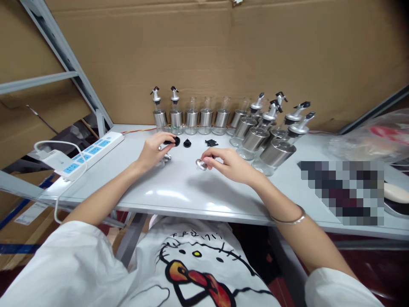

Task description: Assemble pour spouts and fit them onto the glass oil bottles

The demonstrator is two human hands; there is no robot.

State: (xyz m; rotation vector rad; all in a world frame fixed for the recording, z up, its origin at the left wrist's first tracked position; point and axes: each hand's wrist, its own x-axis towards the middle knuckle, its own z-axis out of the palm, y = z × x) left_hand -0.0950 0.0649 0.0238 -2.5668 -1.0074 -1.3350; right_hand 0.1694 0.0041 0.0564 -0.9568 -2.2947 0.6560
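Observation:
My left hand [156, 149] closes its thumb and fingers around a small black round part [176, 141] low over the table. Silver spout pieces [166, 159] lie just under that hand, partly hidden by it. Between thumb and fingertips, my right hand [225, 162] pinches a small silver ring-shaped part [201, 164] above the table. A black stopper [187, 143] stands by itself between the hands, farther back. To its right lies a little pile of flat black pieces [211, 143].
Glass bottles with steel sleeves [191, 117] stand along the back, some without tops. Several bottles with pourers [277, 151] crowd the right side. A power strip [92, 153] with a plugged-in white charger [57, 161] lies left. Plastic bags [370, 132] and a blurred-out patch [345, 192] are at right.

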